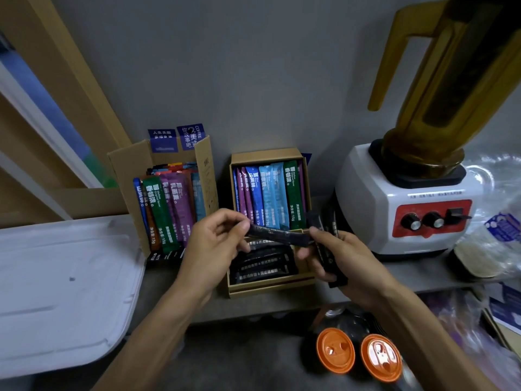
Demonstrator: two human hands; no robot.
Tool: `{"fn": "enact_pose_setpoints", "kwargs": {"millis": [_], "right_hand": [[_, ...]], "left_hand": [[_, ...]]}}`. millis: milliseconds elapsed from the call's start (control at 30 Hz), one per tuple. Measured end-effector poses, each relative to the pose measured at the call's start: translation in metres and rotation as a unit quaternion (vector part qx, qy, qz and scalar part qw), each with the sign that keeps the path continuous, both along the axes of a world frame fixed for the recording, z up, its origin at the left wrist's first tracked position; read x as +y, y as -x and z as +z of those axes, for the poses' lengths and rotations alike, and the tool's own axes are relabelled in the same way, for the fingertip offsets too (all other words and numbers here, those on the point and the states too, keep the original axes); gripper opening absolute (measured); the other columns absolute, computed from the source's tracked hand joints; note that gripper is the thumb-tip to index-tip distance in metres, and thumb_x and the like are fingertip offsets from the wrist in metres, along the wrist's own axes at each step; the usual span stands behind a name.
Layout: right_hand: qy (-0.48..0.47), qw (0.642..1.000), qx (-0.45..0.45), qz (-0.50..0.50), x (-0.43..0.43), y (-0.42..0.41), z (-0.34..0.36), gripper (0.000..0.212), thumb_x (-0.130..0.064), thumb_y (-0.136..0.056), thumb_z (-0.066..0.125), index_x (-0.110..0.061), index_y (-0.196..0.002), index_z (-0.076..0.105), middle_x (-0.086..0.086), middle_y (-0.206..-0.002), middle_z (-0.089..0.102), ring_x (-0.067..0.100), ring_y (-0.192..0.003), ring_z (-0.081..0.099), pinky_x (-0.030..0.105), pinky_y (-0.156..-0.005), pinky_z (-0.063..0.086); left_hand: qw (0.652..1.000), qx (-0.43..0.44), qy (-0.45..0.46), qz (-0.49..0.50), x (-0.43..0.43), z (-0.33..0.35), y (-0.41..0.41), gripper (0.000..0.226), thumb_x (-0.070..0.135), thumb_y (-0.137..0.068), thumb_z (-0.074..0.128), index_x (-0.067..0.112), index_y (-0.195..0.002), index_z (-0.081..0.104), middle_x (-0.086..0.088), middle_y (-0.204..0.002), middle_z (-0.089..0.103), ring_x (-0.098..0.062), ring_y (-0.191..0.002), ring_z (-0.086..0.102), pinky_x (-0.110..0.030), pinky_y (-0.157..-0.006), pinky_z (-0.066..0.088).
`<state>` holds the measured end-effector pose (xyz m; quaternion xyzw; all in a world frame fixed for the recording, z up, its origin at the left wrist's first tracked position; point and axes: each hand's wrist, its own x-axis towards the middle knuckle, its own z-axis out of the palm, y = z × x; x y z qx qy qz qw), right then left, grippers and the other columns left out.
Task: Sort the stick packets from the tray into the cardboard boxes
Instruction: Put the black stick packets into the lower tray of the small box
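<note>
My left hand pinches the left end of one black stick packet, held level above the small cardboard box. My right hand touches the packet's right end with its thumb and grips a bunch of black packets that point up and down. Several black packets lie flat in that small box. Behind it a second cardboard box holds upright blue, purple and green packets. A taller open cardboard box at the left holds more coloured packets. The white tray at the far left shows no packets.
A white blender with an amber jug stands at the right, close to my right hand. Clear plastic bags lie beyond it. Two orange-lidded cans sit below the counter edge. A grey wall backs the boxes.
</note>
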<state>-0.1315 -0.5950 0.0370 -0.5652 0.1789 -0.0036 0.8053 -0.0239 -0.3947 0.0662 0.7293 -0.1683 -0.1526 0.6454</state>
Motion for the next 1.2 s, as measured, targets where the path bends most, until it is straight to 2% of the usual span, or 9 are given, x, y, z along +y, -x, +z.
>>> {"fn": "enact_pose_setpoints", "kwargs": {"millis": [100, 200, 367, 533, 700, 800, 900, 967, 1200], "right_hand": [[0.047, 0.999, 0.006, -0.007, 0.004, 0.000, 0.004, 0.025, -0.021, -0.098, 0.059, -0.001, -0.111, 0.065, 0.008, -0.075, 0.066, 0.012, -0.051, 0.045, 0.022, -0.044, 0.030], [0.184, 0.981, 0.023, -0.055, 0.005, -0.010, 0.001, 0.009, -0.007, -0.091, 0.067, -0.003, -0.100, 0.067, -0.004, -0.066, 0.062, 0.009, -0.056, 0.054, 0.018, -0.047, 0.041], [0.400, 0.913, 0.078, 0.004, 0.009, -0.023, -0.002, 0.003, -0.018, -0.089, 0.070, -0.021, -0.091, 0.071, -0.005, -0.087, 0.071, 0.005, -0.077, 0.066, 0.017, -0.058, 0.050], [0.459, 0.882, 0.093, 0.053, 0.010, -0.030, 0.004, 0.004, -0.019, -0.090, 0.068, -0.018, -0.091, 0.072, -0.001, -0.096, 0.071, 0.010, -0.081, 0.068, 0.024, -0.061, 0.059], [0.456, 0.886, 0.079, 0.012, 0.007, -0.030, 0.001, 0.008, -0.024, -0.092, 0.067, -0.020, -0.096, 0.071, -0.008, -0.084, 0.067, 0.002, -0.072, 0.063, 0.011, -0.051, 0.046], [0.329, 0.943, 0.055, -0.010, 0.002, -0.022, 0.003, 0.007, -0.024, -0.094, 0.066, -0.018, -0.094, 0.069, -0.011, -0.066, 0.063, 0.001, -0.060, 0.058, 0.015, -0.051, 0.043], [0.155, 0.987, 0.022, 0.037, 0.005, -0.008, 0.011, 0.017, -0.016, -0.099, 0.058, -0.001, -0.103, 0.065, -0.006, -0.061, 0.058, 0.009, -0.054, 0.049, 0.021, -0.048, 0.037], [0.148, 0.982, 0.010, 0.113, 0.007, -0.004, 0.014, 0.022, -0.017, -0.098, 0.058, 0.002, -0.107, 0.064, 0.001, -0.069, 0.060, 0.011, -0.052, 0.046, 0.024, -0.047, 0.033], [0.067, 0.983, -0.013, 0.169, 0.012, 0.002, 0.018, 0.025, -0.027, -0.098, 0.055, -0.005, -0.095, 0.067, 0.004, -0.071, 0.064, 0.010, -0.048, 0.046, 0.024, -0.047, 0.026]], "left_hand": [[0.997, -0.049, -0.030, -0.046, 0.009, -0.002, -0.001, 0.012, 0.006, -0.091, 0.065, 0.014, -0.096, 0.072, -0.002, -0.086, 0.073, -0.009, -0.080, 0.070, -0.020, -0.072, 0.055], [0.964, -0.195, -0.170, -0.059, 0.016, -0.011, -0.003, 0.014, 0.011, -0.090, 0.069, 0.022, -0.096, 0.074, 0.014, -0.096, 0.069, 0.000, -0.095, 0.064, -0.014, -0.082, 0.051], [0.898, -0.328, -0.282, -0.079, 0.015, -0.035, -0.004, 0.013, 0.016, -0.091, 0.067, 0.024, -0.101, 0.070, 0.017, -0.097, 0.060, 0.000, -0.095, 0.054, -0.024, -0.085, 0.049], [0.849, -0.402, -0.333, -0.081, 0.007, -0.045, 0.002, 0.017, 0.022, -0.090, 0.069, 0.027, -0.105, 0.072, 0.016, -0.099, 0.062, -0.008, -0.097, 0.050, -0.027, -0.085, 0.039], [0.841, -0.397, -0.352, -0.108, 0.008, -0.047, 0.003, 0.019, 0.023, -0.090, 0.068, 0.028, -0.108, 0.071, 0.015, -0.101, 0.064, -0.008, -0.096, 0.052, -0.025, -0.082, 0.034], [0.846, -0.383, -0.356, -0.105, 0.011, -0.048, 0.004, 0.020, 0.021, -0.091, 0.066, 0.026, -0.110, 0.071, 0.013, -0.103, 0.064, -0.009, -0.099, 0.054, -0.025, -0.086, 0.039], [0.915, -0.304, -0.257, -0.063, 0.009, -0.032, 0.010, 0.015, 0.019, -0.092, 0.066, 0.026, -0.105, 0.071, 0.015, -0.097, 0.063, -0.002, -0.092, 0.057, -0.017, -0.081, 0.045], [0.961, -0.213, -0.168, -0.050, 0.003, -0.015, 0.014, 0.018, 0.020, -0.092, 0.067, 0.028, -0.107, 0.069, 0.012, -0.090, 0.064, 0.000, -0.086, 0.059, -0.012, -0.072, 0.046], [0.989, -0.105, -0.075, -0.073, -0.004, 0.000, 0.007, 0.005, 0.020, -0.091, 0.067, 0.023, -0.087, 0.069, 0.000, -0.084, 0.069, -0.013, -0.078, 0.066, -0.028, -0.069, 0.054]]}}
